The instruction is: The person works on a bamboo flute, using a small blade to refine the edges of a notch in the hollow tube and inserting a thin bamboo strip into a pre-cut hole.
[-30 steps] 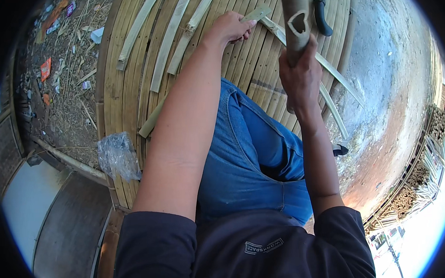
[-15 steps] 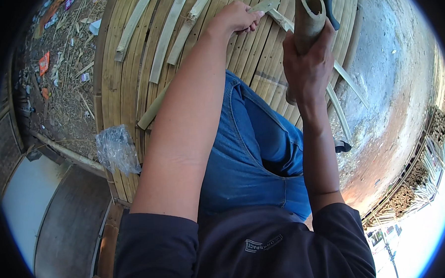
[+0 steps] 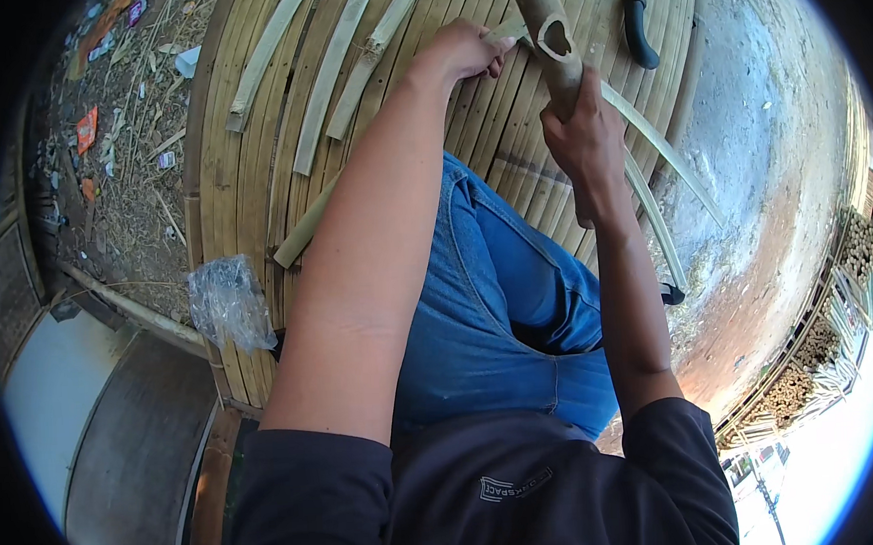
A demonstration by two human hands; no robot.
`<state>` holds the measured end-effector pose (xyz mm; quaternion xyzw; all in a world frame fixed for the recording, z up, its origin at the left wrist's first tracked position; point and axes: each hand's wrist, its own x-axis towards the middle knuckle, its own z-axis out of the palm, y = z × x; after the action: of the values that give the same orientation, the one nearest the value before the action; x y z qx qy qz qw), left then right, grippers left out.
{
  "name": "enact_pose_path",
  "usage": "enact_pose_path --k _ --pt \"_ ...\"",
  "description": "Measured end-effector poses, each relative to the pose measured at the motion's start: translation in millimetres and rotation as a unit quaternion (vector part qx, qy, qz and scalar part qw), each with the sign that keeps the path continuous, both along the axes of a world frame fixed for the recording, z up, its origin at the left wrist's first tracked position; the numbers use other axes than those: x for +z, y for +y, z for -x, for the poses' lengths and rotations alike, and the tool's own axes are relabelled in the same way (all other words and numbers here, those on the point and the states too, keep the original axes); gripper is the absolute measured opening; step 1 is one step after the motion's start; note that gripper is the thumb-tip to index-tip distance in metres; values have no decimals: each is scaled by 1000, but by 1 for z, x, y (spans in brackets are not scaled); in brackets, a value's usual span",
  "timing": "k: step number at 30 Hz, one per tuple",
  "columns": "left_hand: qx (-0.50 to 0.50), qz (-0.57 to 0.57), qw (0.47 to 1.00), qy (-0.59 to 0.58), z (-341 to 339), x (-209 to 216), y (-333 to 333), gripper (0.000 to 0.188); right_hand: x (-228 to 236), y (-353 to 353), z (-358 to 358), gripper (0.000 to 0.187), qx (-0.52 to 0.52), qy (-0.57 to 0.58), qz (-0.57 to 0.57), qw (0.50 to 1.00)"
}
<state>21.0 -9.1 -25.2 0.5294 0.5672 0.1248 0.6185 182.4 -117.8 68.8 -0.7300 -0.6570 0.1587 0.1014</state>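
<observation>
My left hand [image 3: 464, 51] is closed on the end of a pale bamboo strip [image 3: 509, 30] above the slatted bamboo platform [image 3: 518, 137]. In my right hand [image 3: 587, 144] is a thick bamboo tube [image 3: 539, 3] with an oval opening cut in its side. The tube crosses in front of the strip and hides part of it. To the right of the tube, two narrow bamboo lengths [image 3: 670, 155] spread apart and hang past the platform edge. Whether they join the strip in my left hand is hidden.
Several split bamboo strips [image 3: 331, 77] lie at the far left of the platform. A black-handled tool [image 3: 638, 32] rests at the far right. Crumpled clear plastic [image 3: 229, 303] lies by the left edge. Littered ground [image 3: 125, 159] is beyond; bamboo bundles [image 3: 801, 354] are stacked at right.
My right hand has moved left with the bamboo tube, which now crosses by my left hand and uncovers the black-handled tool. The left hand has shifted slightly nearer me.
</observation>
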Motion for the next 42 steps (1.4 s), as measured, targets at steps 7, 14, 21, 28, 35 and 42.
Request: enact_pose_path --k 7,14,21,28,35,42 --pt "-3 11 1000 -15 1 7 0 37 0 -2 -11 49 -13 -17 67 998" --pt "32 27 998 -47 9 4 -5 35 38 3 11 49 -64 76 -127 987" --pt "-4 14 1000 -13 6 9 -5 39 56 8 13 50 -70 108 -173 977" --pt "-6 -16 1000 7 1 13 3 38 41 4 10 48 -55 52 -19 997" --pt "-27 -17 999 21 -4 10 -8 39 3 -9 -6 47 -10 -30 53 998" --pt "-4 14 1000 -1 -4 9 -9 35 12 -3 9 48 -10 -33 59 998"
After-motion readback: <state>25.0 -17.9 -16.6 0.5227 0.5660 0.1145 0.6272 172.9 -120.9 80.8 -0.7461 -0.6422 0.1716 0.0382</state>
